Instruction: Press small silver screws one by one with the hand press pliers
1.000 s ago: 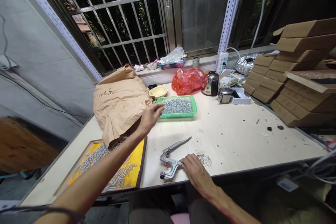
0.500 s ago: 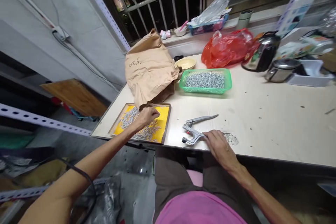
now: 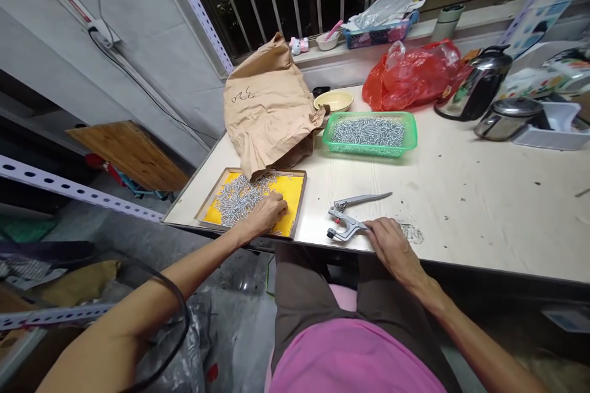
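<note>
My left hand (image 3: 267,214) is low over a shallow tray (image 3: 300,204) with a yellow bottom, its fingers curled together and pointing down. What lies between the fingertips, if anything, is too small to make out. Many small silvery metal pins (image 3: 237,199) are heaped in the tray to the left of that hand. My right hand (image 3: 391,247) rests at the table's front edge, closed on one handle of the grey snap-fastener pliers (image 3: 351,227). The pliers lie on the table with jaws spread and the other handle raised away from the hand.
Behind the tray slumps a brown paper bag (image 3: 267,110), its lower edge over the tray's back. A green basket (image 3: 408,146) full of similar metal pins stands further back. Beyond are a yellow bowl (image 3: 332,101), a red plastic bag (image 3: 410,80), a thermos jug (image 3: 477,89) and a metal pot (image 3: 509,120).
My left hand has moved down and nearer the tray's front, uncovering more of the pins. The right hand still holds the pliers. The whole view has shifted slightly.
</note>
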Motion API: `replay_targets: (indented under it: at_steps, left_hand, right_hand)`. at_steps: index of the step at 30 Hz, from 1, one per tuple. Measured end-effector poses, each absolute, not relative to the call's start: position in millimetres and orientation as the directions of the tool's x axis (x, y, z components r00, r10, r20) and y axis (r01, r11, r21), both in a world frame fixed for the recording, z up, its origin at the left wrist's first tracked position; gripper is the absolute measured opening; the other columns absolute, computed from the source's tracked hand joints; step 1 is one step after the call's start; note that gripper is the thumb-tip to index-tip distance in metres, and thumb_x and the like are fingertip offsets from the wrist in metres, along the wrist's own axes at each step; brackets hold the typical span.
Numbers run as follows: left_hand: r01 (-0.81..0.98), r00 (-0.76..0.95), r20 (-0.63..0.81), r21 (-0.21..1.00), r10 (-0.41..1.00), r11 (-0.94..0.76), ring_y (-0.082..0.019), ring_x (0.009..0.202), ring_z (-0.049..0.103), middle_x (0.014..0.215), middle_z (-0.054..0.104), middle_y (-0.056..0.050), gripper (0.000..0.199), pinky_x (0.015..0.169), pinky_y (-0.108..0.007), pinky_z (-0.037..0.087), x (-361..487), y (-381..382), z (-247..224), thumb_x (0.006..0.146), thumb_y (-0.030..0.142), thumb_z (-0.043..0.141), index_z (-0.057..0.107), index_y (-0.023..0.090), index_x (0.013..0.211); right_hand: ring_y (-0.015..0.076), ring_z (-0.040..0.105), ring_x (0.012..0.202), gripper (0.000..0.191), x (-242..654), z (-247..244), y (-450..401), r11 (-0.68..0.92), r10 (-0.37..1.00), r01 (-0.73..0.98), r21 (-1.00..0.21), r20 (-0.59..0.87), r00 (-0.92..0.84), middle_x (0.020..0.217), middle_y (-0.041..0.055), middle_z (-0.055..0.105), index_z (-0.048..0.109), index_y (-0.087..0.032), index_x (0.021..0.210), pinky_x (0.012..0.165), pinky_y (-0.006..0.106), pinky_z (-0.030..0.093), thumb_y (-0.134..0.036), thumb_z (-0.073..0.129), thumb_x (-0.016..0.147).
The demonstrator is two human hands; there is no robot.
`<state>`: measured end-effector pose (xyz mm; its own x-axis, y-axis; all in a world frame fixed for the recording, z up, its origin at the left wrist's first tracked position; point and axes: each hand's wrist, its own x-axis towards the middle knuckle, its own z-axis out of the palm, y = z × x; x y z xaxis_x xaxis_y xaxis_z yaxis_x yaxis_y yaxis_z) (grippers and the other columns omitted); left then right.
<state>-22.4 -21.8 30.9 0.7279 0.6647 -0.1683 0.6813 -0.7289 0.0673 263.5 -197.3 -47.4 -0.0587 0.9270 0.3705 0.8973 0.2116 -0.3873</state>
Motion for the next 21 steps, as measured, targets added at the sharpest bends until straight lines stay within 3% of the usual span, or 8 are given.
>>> replay_targets:
  at_steps: [3, 5, 7, 9, 13, 21]
  left_hand:
    - [0.740, 0.663, -0.083, 0.223, 0.744, -0.634, -0.017, 0.078, 0.057, 0.080, 0.062, -0.007, 0.013, 0.071, -0.027, 0.042, -18, -25, 38, 0.080, 0.012, 0.053, 0.065, 0.015, 0.076]
    - [0.762, 0.561, -0.065, 0.430, 0.825, -0.484, -0.014, 0.070, 0.059, 0.076, 0.064, -0.004, 0.008, 0.066, -0.025, 0.044, -7, -34, 45, 0.078, 0.016, 0.057, 0.065, 0.016, 0.077]
    - [0.706, 0.452, -0.168, 0.667, 0.876, -0.237, -0.011, 0.057, 0.058, 0.069, 0.064, -0.001, 0.007, 0.058, -0.023, 0.046, 10, -47, 51, 0.077, 0.021, 0.060, 0.064, 0.016, 0.080]
    - [0.590, 0.404, -0.333, 0.807, 0.852, 0.035, -0.009, 0.047, 0.054, 0.062, 0.061, 0.002, 0.012, 0.050, -0.021, 0.045, 30, -62, 52, 0.075, 0.025, 0.064, 0.063, 0.015, 0.082]
    - [0.466, 0.366, -0.514, 0.823, 0.776, 0.325, -0.006, 0.041, 0.049, 0.053, 0.057, 0.003, 0.020, 0.041, -0.017, 0.040, 66, -84, 36, 0.070, 0.028, 0.071, 0.063, 0.012, 0.077]
    - [0.544, 0.252, -0.691, 0.680, 0.677, 0.491, -0.004, 0.033, 0.042, 0.043, 0.051, 0.005, 0.030, 0.036, -0.016, 0.031, 83, -87, 13, 0.066, 0.037, 0.075, 0.062, 0.010, 0.073]
  right_hand:
    - [0.0211, 0.047, 0.085, 0.022, 262, -43, -197, 0.190, 0.929, 0.914, -0.359, 0.367, -0.049, 0.090, 0.0085, 0.056, 0.057, -0.015, 0.105, 0.077, 0.034, 0.035, -0.022, 0.038, 0.096]
    - [0.0208, 0.047, 0.084, 0.022, 262, -39, -196, 0.181, 0.930, 0.933, -0.311, 0.363, -0.059, 0.088, 0.0080, 0.057, 0.058, -0.015, 0.102, 0.076, 0.034, 0.033, -0.022, 0.039, 0.095]
    - [0.0204, 0.047, 0.084, 0.021, 262, -34, -193, 0.180, 0.931, 0.953, -0.245, 0.355, -0.085, 0.086, 0.0074, 0.058, 0.060, -0.016, 0.099, 0.077, 0.034, 0.031, -0.019, 0.040, 0.095]
    - [0.0196, 0.047, 0.082, 0.021, 263, -30, -190, 0.179, 0.933, 0.965, -0.192, 0.343, -0.105, 0.084, 0.0066, 0.059, 0.062, -0.017, 0.096, 0.078, 0.034, 0.029, -0.017, 0.041, 0.094]
    - [0.0188, 0.047, 0.081, 0.019, 266, -26, -184, 0.165, 0.940, 0.974, -0.157, 0.325, -0.107, 0.083, 0.0051, 0.060, 0.064, -0.018, 0.092, 0.079, 0.036, 0.025, -0.016, 0.044, 0.093]
    - [0.0196, 0.047, 0.086, 0.022, 266, -21, -181, 0.125, 0.967, 0.978, -0.166, 0.239, -0.083, 0.088, 0.0059, 0.061, 0.063, -0.019, 0.093, 0.078, 0.035, 0.024, -0.016, 0.042, 0.093]
